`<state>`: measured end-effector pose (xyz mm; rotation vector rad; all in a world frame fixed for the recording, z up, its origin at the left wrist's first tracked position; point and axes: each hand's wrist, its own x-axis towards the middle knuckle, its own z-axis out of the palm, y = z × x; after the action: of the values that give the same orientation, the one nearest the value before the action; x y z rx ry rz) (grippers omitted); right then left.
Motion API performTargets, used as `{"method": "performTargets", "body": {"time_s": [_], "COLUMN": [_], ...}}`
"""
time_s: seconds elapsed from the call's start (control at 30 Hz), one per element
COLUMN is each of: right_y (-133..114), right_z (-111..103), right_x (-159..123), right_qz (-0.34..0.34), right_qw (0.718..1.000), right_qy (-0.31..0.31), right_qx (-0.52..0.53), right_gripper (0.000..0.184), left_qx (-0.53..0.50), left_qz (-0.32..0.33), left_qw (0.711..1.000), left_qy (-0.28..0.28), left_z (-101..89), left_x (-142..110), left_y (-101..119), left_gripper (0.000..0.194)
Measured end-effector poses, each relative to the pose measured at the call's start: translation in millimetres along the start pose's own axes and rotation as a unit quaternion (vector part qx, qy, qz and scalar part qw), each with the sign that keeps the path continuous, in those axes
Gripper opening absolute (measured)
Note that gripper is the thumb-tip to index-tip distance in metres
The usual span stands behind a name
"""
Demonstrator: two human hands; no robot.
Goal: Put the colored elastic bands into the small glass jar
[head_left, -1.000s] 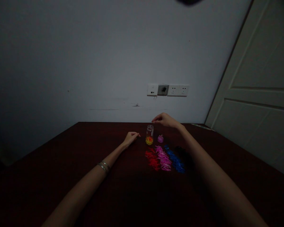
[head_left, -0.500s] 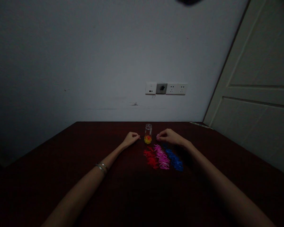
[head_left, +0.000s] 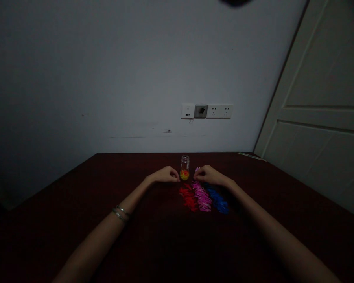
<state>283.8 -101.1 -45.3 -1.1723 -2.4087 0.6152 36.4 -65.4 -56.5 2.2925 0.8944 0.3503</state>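
We cannot tell whether the left hand [head_left: 166, 175] pinches anything, its fingertips being too small and dim. The right hand [head_left: 208, 175] hides most of a pink object [head_left: 198, 169] behind its fingers, and we cannot see what lies under its palm. Its wrist covers the far end of the blue pieces [head_left: 220, 201]. Between the hands, the yellow and orange bits in the jar [head_left: 184, 174] are too small for us to count. Nearer us than both hands, the forearms run out of the bottom edge. High above the right hand, the top edge cuts a blurred dark shape [head_left: 235, 2].
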Motion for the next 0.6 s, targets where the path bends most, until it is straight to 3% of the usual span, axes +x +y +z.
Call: {"method": "performTargets", "body": {"time_s": [0.1,0.3,0.6], "right_y": [-0.1,-1.8,-1.5], "right_z": [-1.8,-5.1,-5.7], "right_x": [0.2,-1.7,-2.3], "right_qz": [0.001,0.005,0.007], "right_qw": [1.000,1.000,1.000], "right_qy": [-0.002,-0.002,0.003], "right_qx": [0.000,-0.002,-0.005], "right_gripper": [0.024,0.022,0.023], "left_qx": [0.097,0.222,0.193], "left_qz": [-0.011,-0.014,-0.013], "left_qw": [0.993,0.972,0.976], "left_qy": [-0.073,-0.080,-0.103], "left_z": [0.7,16.4,21.8], "left_x": [-4.8,-4.5,-3.8], "left_y": [19.3,42.9,45.6], "left_gripper": [0.027,0.042,0.024]}}
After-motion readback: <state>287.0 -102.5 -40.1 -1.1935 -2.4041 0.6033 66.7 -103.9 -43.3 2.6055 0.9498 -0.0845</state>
